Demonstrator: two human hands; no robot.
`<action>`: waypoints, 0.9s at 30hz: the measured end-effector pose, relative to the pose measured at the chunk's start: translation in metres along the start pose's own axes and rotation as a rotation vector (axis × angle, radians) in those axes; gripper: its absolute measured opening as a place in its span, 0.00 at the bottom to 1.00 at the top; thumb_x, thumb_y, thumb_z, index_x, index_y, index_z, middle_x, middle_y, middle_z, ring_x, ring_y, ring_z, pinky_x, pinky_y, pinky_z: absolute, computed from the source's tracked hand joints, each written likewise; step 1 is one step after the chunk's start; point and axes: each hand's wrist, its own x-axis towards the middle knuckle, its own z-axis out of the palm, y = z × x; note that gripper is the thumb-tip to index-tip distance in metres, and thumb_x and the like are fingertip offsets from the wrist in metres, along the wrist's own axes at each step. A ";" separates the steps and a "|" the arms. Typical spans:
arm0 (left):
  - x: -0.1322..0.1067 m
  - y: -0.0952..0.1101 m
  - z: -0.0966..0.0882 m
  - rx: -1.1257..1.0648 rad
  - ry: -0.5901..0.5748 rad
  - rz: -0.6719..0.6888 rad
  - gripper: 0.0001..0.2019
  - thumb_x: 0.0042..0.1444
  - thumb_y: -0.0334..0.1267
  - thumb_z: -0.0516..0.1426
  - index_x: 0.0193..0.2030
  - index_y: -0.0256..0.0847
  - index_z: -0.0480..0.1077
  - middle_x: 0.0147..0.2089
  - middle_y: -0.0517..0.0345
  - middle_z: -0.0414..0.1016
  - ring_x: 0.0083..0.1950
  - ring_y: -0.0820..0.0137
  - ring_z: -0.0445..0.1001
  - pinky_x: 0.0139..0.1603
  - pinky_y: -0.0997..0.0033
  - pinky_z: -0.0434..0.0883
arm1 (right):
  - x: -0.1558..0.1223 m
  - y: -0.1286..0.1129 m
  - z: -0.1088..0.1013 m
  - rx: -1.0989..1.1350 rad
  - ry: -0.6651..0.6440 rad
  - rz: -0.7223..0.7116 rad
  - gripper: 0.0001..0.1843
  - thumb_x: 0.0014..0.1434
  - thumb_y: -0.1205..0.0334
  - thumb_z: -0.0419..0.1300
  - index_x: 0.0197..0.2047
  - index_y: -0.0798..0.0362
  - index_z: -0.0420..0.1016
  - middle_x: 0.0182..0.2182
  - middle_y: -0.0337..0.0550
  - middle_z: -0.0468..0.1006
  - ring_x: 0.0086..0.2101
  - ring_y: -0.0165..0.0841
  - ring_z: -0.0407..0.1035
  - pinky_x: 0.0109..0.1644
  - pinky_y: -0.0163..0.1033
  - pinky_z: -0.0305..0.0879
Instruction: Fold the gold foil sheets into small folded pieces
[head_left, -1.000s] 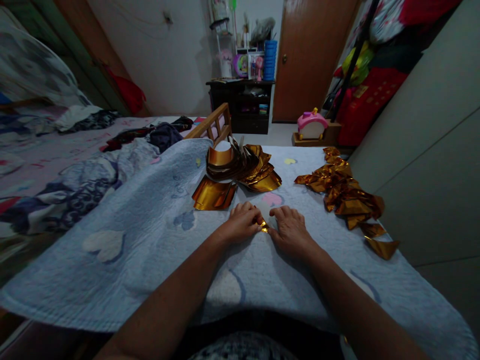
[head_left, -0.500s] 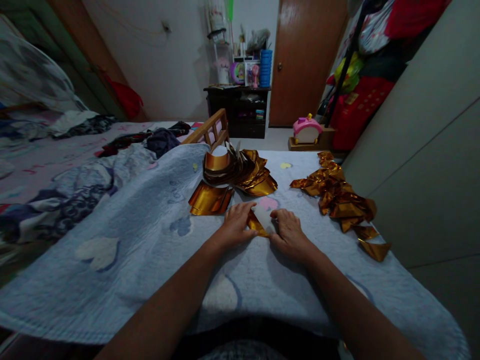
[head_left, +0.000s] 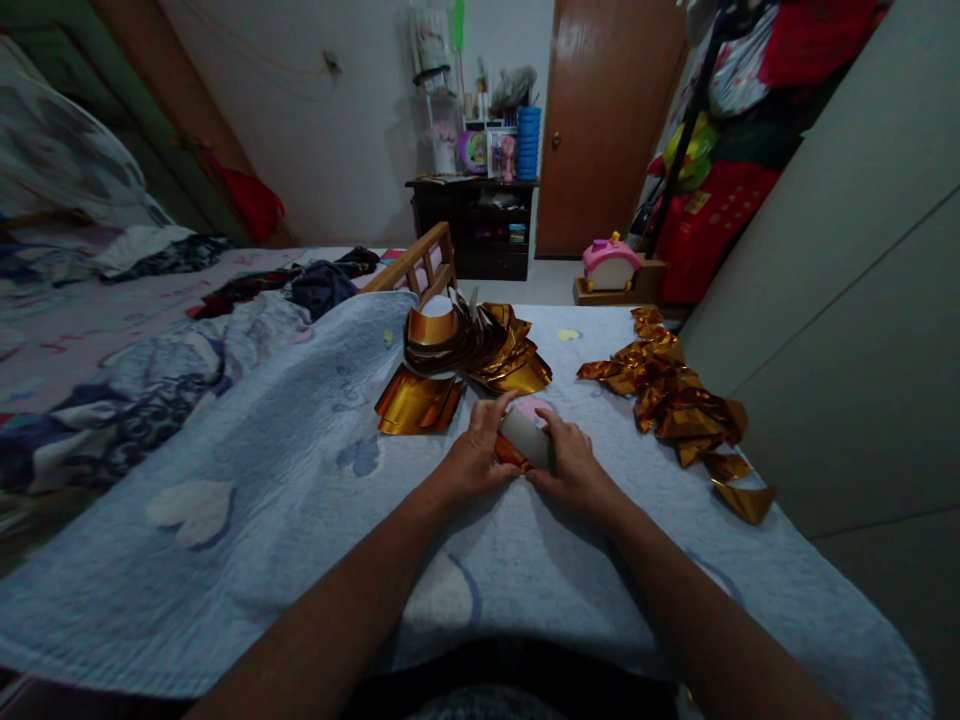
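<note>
Between my hands a sheet of gold foil paper (head_left: 528,440) is bent into a curve, its pale back facing up and a strip of gold showing at the near left. My left hand (head_left: 480,450) grips its left side, thumb at the near edge. On the right side, my right hand (head_left: 568,456) is closed on the same sheet, its thumb close to the other thumb. Just beyond lies a fanned stack of gold foil sheets (head_left: 431,395). To the right is a heap of folded gold foil pieces (head_left: 667,390).
A blue quilted cover (head_left: 300,560) with heart shapes lies under everything. On the left is a bed with heaped clothes (head_left: 322,285). A wooden rail (head_left: 416,260) stands behind the stack. A pale cabinet (head_left: 847,300) borders the right, and a pink toy (head_left: 611,262) sits beyond.
The sheet, flatter before with a pointed gold fold, is now curled upward into a rounded shape. My hands have drawn slightly closer, thumbs nearer each other.
</note>
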 end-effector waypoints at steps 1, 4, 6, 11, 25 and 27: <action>0.000 0.000 0.000 -0.009 0.004 0.006 0.52 0.46 0.29 0.66 0.74 0.52 0.44 0.60 0.50 0.57 0.63 0.57 0.63 0.66 0.54 0.65 | 0.001 -0.001 -0.001 0.033 -0.012 0.000 0.44 0.52 0.64 0.65 0.69 0.55 0.55 0.55 0.59 0.74 0.54 0.48 0.67 0.58 0.54 0.59; 0.000 -0.001 0.001 -0.079 0.044 -0.002 0.53 0.46 0.29 0.66 0.75 0.53 0.42 0.60 0.50 0.59 0.61 0.58 0.66 0.62 0.55 0.68 | 0.002 -0.006 -0.005 0.205 -0.032 -0.022 0.34 0.54 0.65 0.62 0.65 0.54 0.61 0.56 0.57 0.74 0.54 0.45 0.69 0.58 0.51 0.62; 0.001 -0.003 0.002 -0.191 0.089 -0.035 0.54 0.47 0.31 0.67 0.75 0.53 0.40 0.60 0.49 0.60 0.56 0.61 0.70 0.58 0.56 0.71 | 0.004 -0.007 -0.007 0.353 -0.031 -0.003 0.30 0.54 0.66 0.62 0.61 0.52 0.63 0.53 0.53 0.77 0.50 0.42 0.73 0.53 0.48 0.66; 0.005 -0.005 0.009 -0.672 0.109 -0.166 0.51 0.44 0.38 0.71 0.71 0.52 0.49 0.60 0.49 0.67 0.46 0.66 0.77 0.52 0.59 0.74 | 0.006 -0.009 -0.008 0.808 -0.008 0.087 0.32 0.53 0.60 0.65 0.60 0.49 0.61 0.45 0.46 0.81 0.40 0.39 0.77 0.42 0.43 0.70; 0.010 0.009 0.008 -0.861 0.094 -0.270 0.21 0.46 0.43 0.68 0.46 0.39 0.72 0.37 0.57 0.77 0.34 0.72 0.71 0.35 0.72 0.66 | 0.007 -0.009 -0.005 1.079 -0.066 0.146 0.33 0.53 0.58 0.68 0.59 0.46 0.59 0.40 0.41 0.81 0.37 0.36 0.76 0.38 0.39 0.69; 0.010 0.010 0.008 -0.879 0.102 -0.257 0.23 0.45 0.43 0.69 0.48 0.40 0.71 0.40 0.55 0.78 0.37 0.70 0.73 0.36 0.72 0.66 | 0.007 -0.008 -0.006 1.079 -0.082 0.146 0.33 0.53 0.59 0.68 0.59 0.46 0.60 0.40 0.41 0.81 0.37 0.35 0.76 0.38 0.38 0.69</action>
